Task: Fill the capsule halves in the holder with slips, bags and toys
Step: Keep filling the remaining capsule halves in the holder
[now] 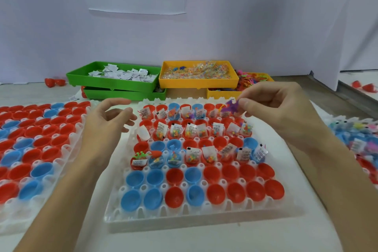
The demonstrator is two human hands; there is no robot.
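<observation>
A translucent white holder (206, 214) lies in front of me with rows of red and blue capsule halves. The far rows hold paper slips, small clear bags of beads and a few toys; the two nearest rows of halves (202, 188) hold nothing. My right hand (274, 104) pinches a purple toy (233, 106) above the holder's far right corner. Over the holder's far left side my left hand (110, 120) hovers with loosely curved fingers, holding nothing.
A green tray of slips (114, 76), a yellow tray of bead bags (198, 73) and a yellow tray of toys (253, 82) stand at the back. Another holder of capsule halves (36, 145) lies at the left, a filled one (360, 135) at the right edge. Loose red halves (54, 82) sit by the wall.
</observation>
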